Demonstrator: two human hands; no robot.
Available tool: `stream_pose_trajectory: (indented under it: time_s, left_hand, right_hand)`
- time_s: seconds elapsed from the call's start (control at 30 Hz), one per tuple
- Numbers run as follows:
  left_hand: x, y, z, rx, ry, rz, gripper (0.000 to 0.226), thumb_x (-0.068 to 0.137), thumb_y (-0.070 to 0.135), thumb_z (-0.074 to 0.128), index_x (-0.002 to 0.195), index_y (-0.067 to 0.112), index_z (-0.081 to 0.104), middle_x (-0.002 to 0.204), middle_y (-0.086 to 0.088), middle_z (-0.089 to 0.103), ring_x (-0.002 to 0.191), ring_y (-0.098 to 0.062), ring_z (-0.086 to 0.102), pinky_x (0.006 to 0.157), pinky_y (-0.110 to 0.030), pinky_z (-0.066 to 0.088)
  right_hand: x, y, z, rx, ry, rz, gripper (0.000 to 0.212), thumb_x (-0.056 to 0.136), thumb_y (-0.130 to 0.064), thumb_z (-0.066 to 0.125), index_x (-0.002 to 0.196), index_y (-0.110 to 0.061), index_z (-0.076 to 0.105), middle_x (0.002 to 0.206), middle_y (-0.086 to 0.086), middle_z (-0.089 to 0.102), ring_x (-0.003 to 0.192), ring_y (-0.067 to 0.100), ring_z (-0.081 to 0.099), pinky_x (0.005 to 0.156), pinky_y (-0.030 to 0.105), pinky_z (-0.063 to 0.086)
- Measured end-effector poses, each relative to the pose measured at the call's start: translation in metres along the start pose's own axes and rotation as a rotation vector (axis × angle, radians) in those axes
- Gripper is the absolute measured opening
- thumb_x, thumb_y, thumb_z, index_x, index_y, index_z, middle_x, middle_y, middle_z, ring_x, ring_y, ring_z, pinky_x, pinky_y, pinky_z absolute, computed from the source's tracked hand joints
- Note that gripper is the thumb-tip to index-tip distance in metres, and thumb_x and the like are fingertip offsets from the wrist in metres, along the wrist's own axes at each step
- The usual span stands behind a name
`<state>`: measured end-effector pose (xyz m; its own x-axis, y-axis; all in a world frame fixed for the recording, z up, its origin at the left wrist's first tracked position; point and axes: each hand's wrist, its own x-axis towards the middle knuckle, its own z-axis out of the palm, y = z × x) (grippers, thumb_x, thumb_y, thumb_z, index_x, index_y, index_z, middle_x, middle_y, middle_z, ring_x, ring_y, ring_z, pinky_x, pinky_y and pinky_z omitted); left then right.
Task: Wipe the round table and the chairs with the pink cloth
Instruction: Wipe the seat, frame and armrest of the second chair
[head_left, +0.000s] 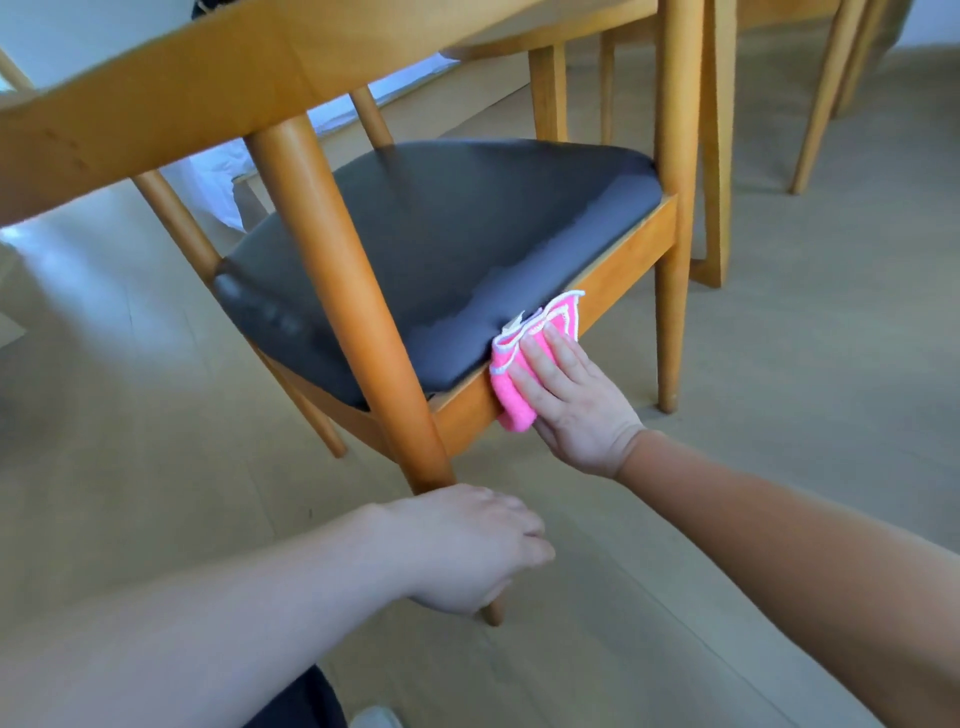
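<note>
One pink cloth (519, 374) under right hand (569, 402), on one chair (623, 260).

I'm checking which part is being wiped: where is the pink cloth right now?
In the head view, right of centre, the pink cloth lies under the right hand, pressed against the chair's wooden side rail just below the dark seat.

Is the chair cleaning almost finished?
Partly. The dark seat shows a damp-looking wiped patch, so it looks done. Right now the right hand presses the pink cloth on the wooden seat rail, while the left hand holds a chair leg. The legs, the backrest and other chairs show no wiping.
</note>
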<state>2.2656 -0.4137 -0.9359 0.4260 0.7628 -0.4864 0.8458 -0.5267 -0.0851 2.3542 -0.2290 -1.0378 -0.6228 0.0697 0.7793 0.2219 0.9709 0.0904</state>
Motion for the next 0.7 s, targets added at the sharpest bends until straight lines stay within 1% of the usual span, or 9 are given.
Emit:
stream_pose_trajectory:
  time_s: [0.07,0.13,0.17,0.27,0.37,0.4,0.5,0.57,0.7]
  left_hand:
    - [0.010,0.001,-0.005,-0.038,0.013,0.004,0.038,0.092,0.023,0.052,0.130,0.018,0.049,0.128,-0.003,0.052,0.118,-0.028,0.047,0.096,-0.045,0.044]
    - [0.017,0.003,-0.011,-0.003,0.032,0.009,0.039,0.093,0.023,0.051,0.131,0.019,0.047,0.128,-0.003,0.051,0.119,-0.027,0.046,0.097,-0.045,0.043]
    - [0.020,0.001,-0.009,-0.012,0.034,0.012,0.039,0.093,0.024,0.050,0.132,0.019,0.047,0.129,-0.003,0.051,0.120,-0.027,0.045,0.098,-0.044,0.043]
    - [0.026,-0.004,-0.008,-0.043,0.023,0.006,0.040,0.094,0.023,0.050,0.133,0.020,0.046,0.130,-0.003,0.050,0.121,-0.027,0.045,0.100,-0.042,0.041]
    - [0.032,-0.006,-0.008,-0.049,0.019,0.009,0.041,0.094,0.023,0.049,0.135,0.020,0.044,0.131,-0.003,0.049,0.122,-0.026,0.043,0.101,-0.040,0.040]
    - [0.033,-0.006,-0.009,-0.053,0.011,0.012,0.041,0.094,0.023,0.050,0.135,0.020,0.044,0.131,-0.003,0.049,0.122,-0.026,0.043,0.101,-0.041,0.040]
    - [0.035,-0.006,-0.009,-0.057,0.017,0.018,0.041,0.094,0.023,0.050,0.134,0.019,0.045,0.130,-0.003,0.050,0.122,-0.026,0.043,0.101,-0.042,0.040]
    - [0.036,-0.006,-0.011,-0.051,0.017,0.023,0.039,0.094,0.022,0.050,0.132,0.018,0.046,0.129,-0.004,0.050,0.122,-0.026,0.043,0.101,-0.043,0.040]
    - [0.036,-0.007,-0.012,-0.059,0.034,0.023,0.035,0.093,0.023,0.050,0.128,0.018,0.048,0.125,-0.003,0.050,0.119,-0.026,0.045,0.098,-0.043,0.042]
  right_hand:
    - [-0.004,0.009,0.002,0.018,0.008,0.085,0.051,0.099,-0.027,0.047,0.143,-0.004,0.033,0.151,0.021,0.028,0.140,0.048,0.024,0.120,0.054,0.015]
    - [-0.007,0.014,0.003,0.062,-0.005,0.146,0.051,0.103,-0.029,0.040,0.145,-0.001,0.031,0.152,0.026,0.031,0.140,0.050,0.025,0.118,0.058,0.018]
    - [-0.007,0.017,0.003,0.093,-0.008,0.176,0.052,0.105,-0.030,0.036,0.147,-0.002,0.028,0.152,0.027,0.030,0.141,0.049,0.023,0.118,0.057,0.017]
    - [-0.006,0.024,0.001,0.213,0.019,0.310,0.055,0.106,-0.032,0.029,0.150,0.000,0.020,0.155,0.024,0.019,0.146,0.042,0.010,0.121,0.052,0.008]
    - [-0.001,0.036,0.000,0.328,0.038,0.493,0.060,0.103,-0.028,0.034,0.151,0.004,0.018,0.159,0.025,0.010,0.149,0.037,0.001,0.122,0.052,0.006]
    - [0.003,0.041,-0.002,0.380,0.050,0.571,0.061,0.103,-0.026,0.036,0.152,0.003,0.016,0.161,0.022,0.007,0.150,0.033,-0.002,0.122,0.048,0.004]
    - [0.012,0.063,-0.008,0.500,0.133,0.776,0.064,0.102,-0.023,0.037,0.155,-0.004,0.007,0.164,0.012,0.000,0.151,0.022,-0.006,0.122,0.031,-0.003]
    - [0.019,0.077,-0.012,0.538,0.176,0.862,0.065,0.100,-0.023,0.034,0.156,-0.007,0.004,0.164,0.009,-0.001,0.151,0.018,-0.006,0.121,0.025,-0.004]
    - [0.030,0.102,-0.020,0.624,0.225,1.017,0.066,0.100,-0.021,0.032,0.156,-0.011,0.000,0.164,0.004,-0.004,0.150,0.013,-0.006,0.123,0.033,-0.002]
